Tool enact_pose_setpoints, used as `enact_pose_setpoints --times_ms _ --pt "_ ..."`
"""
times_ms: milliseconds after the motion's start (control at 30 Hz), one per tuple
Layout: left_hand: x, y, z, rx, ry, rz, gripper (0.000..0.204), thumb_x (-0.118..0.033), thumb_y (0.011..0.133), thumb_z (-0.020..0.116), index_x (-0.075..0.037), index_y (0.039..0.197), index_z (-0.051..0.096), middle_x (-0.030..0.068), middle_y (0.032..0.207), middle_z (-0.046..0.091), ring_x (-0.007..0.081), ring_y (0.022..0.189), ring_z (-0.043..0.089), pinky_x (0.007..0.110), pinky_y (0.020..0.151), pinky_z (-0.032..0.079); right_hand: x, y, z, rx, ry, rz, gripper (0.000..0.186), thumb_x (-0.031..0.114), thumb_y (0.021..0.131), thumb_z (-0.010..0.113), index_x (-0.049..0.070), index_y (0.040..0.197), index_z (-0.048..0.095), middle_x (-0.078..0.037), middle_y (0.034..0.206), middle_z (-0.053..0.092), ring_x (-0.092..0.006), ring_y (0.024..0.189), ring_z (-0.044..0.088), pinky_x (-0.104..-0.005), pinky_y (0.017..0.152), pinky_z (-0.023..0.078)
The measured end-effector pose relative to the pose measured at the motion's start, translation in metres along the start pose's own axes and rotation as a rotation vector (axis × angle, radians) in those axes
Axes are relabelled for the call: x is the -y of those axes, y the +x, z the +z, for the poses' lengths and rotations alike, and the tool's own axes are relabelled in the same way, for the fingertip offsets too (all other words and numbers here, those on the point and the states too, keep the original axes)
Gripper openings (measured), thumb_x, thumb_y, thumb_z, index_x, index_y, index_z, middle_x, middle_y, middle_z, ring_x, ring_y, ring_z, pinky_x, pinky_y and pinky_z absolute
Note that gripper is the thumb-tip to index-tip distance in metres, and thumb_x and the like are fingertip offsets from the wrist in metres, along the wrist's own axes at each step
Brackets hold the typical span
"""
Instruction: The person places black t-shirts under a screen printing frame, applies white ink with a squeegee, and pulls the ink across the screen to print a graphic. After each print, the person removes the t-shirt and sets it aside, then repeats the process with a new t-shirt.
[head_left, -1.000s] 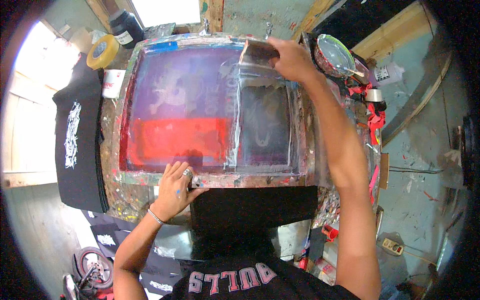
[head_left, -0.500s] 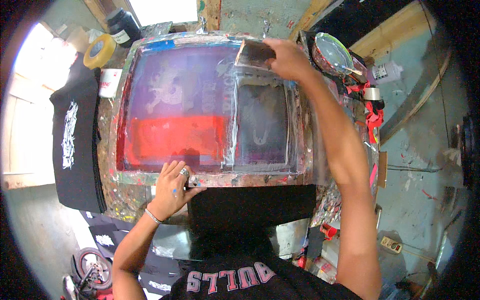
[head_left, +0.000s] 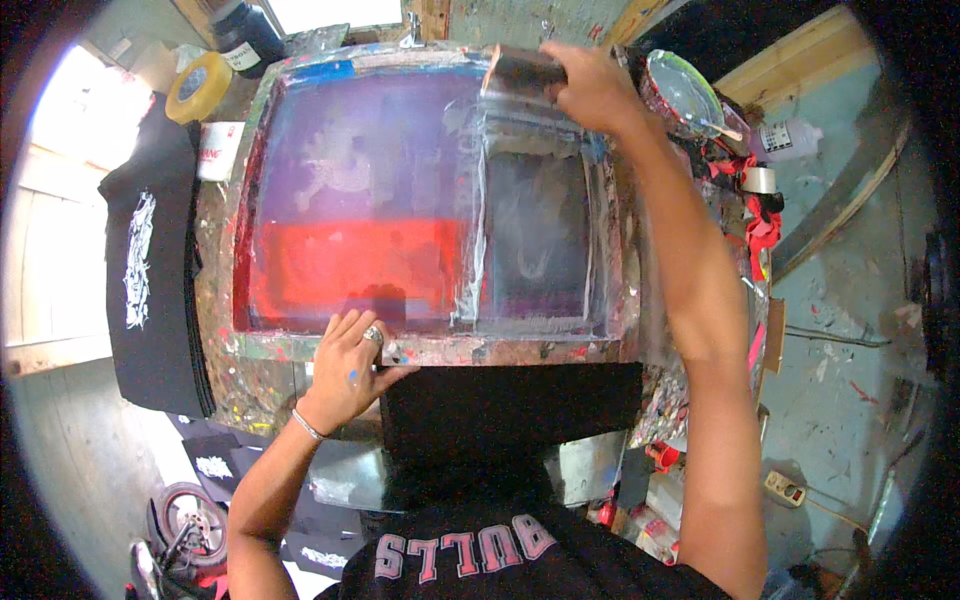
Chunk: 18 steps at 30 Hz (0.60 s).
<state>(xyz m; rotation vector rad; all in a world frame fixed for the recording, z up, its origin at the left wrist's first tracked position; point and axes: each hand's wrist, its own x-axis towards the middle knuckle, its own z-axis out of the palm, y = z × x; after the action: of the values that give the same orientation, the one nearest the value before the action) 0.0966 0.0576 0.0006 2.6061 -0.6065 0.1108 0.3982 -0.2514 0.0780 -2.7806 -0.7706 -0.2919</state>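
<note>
A screen printing frame (head_left: 560, 350) lies across the bench, with a red band on the lower left of its purple mesh and a dark grey section on the right. My left hand (head_left: 350, 365) wears a ring and holds the near rail, fingers over the top and thumb along the front edge. At the far right end of the mesh, my right hand (head_left: 592, 88) is closed around a squeegee (head_left: 515, 72). The squeegee's blade edge is hard to make out. Black fabric (head_left: 510, 410) shows below the near rail.
Folded black fabric (head_left: 165, 300) with white prints hangs at the left, near a tape roll (head_left: 200, 88) and a dark jar (head_left: 245, 40). An ink bowl (head_left: 685, 90) with a stick stands at the far right, beside a white bottle (head_left: 790, 138). Red scraps (head_left: 762, 228) hang off the right edge.
My right hand and the squeegee have moved farther away, toward the far rail. My left hand stays on the near rail. The whole view has shifted slightly.
</note>
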Motion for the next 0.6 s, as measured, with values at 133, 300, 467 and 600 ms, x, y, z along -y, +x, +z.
enact_pose_setpoints --times_ms 133,300,467,600 --pt "-0.001 0.001 0.001 0.026 -0.023 -0.032 0.052 -0.040 0.072 0.088 -0.004 0.097 0.061 0.0141 0.091 0.055 0.0378 0.090 0.058 0.048 0.088 0.048 -0.009 -0.005 0.026 -0.006 -0.074 0.058 0.047 0.009 0.084 0.067 0.012 0.131 0.064 -0.023 0.113 0.072 -0.0436 0.109 0.067 -0.0540 0.092 0.054" --pt "0.000 0.002 0.001 0.019 -0.015 -0.027 0.050 -0.040 0.072 0.088 -0.005 0.096 0.062 0.0133 0.091 0.056 0.0370 0.090 0.058 0.048 0.086 0.047 -0.009 -0.012 0.019 0.002 0.029 0.021 0.046 0.009 0.083 0.073 0.008 0.127 0.064 -0.023 0.114 0.071 -0.0442 0.111 0.065 -0.0537 0.095 0.052" --pt "-0.003 0.004 -0.001 0.049 -0.025 -0.049 0.050 -0.039 0.071 0.089 -0.004 0.094 0.062 0.0135 0.091 0.055 0.0366 0.089 0.058 0.047 0.083 0.047 -0.003 -0.022 0.026 0.035 -0.067 0.124 0.049 0.011 0.082 0.074 0.011 0.131 0.064 -0.022 0.117 0.071 -0.0419 0.113 0.066 -0.0522 0.097 0.052" --pt "0.000 0.001 0.001 -0.001 -0.015 -0.008 0.049 -0.039 0.072 0.088 -0.003 0.093 0.061 0.0136 0.090 0.055 0.0360 0.087 0.056 0.046 0.081 0.046 -0.007 -0.005 0.013 0.032 -0.026 0.083 0.048 0.010 0.084 0.069 0.011 0.132 0.064 -0.022 0.117 0.071 -0.0422 0.113 0.065 -0.0523 0.097 0.052"
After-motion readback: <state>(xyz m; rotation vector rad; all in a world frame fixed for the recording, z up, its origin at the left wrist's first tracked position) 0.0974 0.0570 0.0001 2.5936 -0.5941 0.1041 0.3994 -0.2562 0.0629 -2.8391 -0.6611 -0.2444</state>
